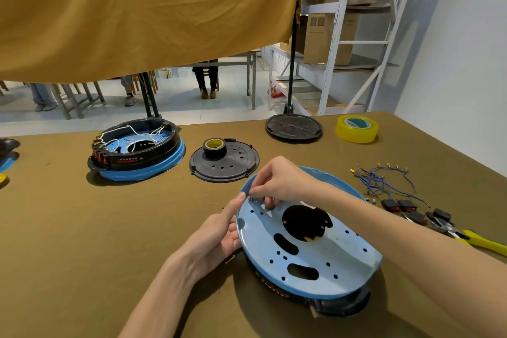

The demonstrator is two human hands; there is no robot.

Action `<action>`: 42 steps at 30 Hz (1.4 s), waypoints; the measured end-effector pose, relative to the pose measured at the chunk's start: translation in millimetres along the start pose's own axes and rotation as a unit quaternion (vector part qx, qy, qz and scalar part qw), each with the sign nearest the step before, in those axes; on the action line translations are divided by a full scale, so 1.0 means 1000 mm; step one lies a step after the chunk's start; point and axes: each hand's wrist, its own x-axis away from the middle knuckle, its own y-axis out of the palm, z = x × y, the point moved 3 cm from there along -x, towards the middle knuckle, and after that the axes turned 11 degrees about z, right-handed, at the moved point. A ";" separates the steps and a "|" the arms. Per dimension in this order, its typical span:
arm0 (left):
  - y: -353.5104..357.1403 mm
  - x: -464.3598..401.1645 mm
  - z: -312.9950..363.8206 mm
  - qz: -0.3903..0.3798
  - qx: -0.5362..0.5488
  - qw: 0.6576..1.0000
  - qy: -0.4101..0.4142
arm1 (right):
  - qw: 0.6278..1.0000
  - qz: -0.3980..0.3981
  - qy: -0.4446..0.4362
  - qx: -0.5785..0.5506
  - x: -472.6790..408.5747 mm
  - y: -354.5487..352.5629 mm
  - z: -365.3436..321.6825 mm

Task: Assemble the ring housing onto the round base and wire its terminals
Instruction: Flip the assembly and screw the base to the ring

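The blue base [310, 250] lies near the front of the brown table [82, 228], tilted, with its flat perforated side up. Under it sits the black housing [340, 303]; only its front edge shows, with some red marks.

The left hand [216, 236] holds the left rim of the base: the thumb lies along the rim and the other fingers go under it, so they are curled around the edge. The right hand [277, 184] is over the far left part of the base. Its fingers are bent together and pinch a small metal part [253, 197] at one of the holes — I cannot tell what part it is.

To the right, on the table, lie blue wires [384, 178] with small terminals, and near them some black and red components [406, 208]. Just beside these are pliers [472, 239] with yellow handles. A yellow tape roll [356, 128] stands at the far right.

In the middle is a black disc [224, 163] with a black tape roll [214, 147] on it. Behind it, further away, is a second black disc [293, 126]. At the left stands a finished unit [137, 149] — a black ring on a blue base, with white wires inside.

A brown cloth [137, 8] hangs above the far edge of the table. At the right stands a white shelf [343, 35] with cardboard boxes.
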 end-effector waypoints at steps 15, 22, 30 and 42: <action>0.001 0.008 -0.008 0.004 -0.019 1.000 0.006 | 0.996 -0.075 -0.050 0.010 0.006 0.002 0.003; 0.003 0.014 -0.006 0.019 0.004 1.000 -0.005 | 0.993 -0.086 -0.073 0.012 0.013 -0.001 -0.003; 0.003 0.014 -0.007 0.022 -0.011 1.000 -0.008 | 0.986 -0.103 -0.092 0.094 0.010 -0.002 -0.013; 0.003 0.011 -0.008 0.009 0.008 1.000 -0.008 | 0.992 -0.071 -0.053 0.092 0.005 0.005 -0.004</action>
